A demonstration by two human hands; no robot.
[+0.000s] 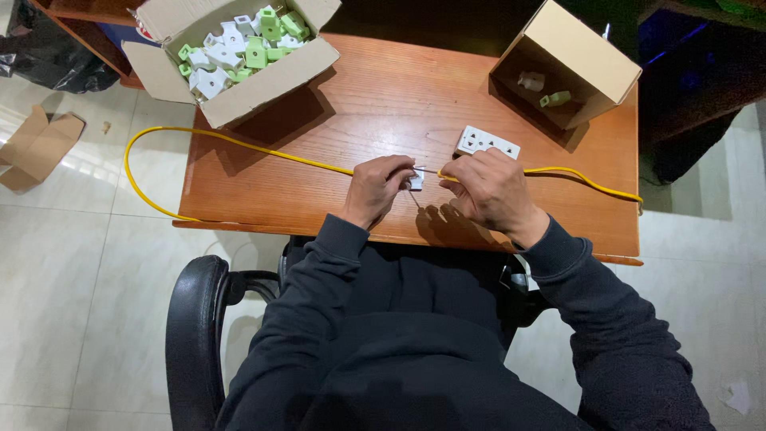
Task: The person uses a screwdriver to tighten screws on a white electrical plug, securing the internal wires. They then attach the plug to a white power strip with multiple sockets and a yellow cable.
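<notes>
Over the wooden table point(383, 112) my left hand point(375, 188) pinches a small white plug part point(416, 180), with the yellow cable point(239, 144) running off to the left from it. My right hand point(491, 191) grips the other stretch of yellow cable point(582, 177) and holds its thin bare wire end against the white part. A white socket plate point(487, 143) lies on the table just beyond my right hand.
An open cardboard box point(271, 76) of several white and green plug parts sits at the back left. A second cardboard box point(586, 60), tipped on its side at the back right, holds two parts. A black chair arm point(195, 319) is below, and a flat cardboard piece point(36, 144) lies on the tiled floor.
</notes>
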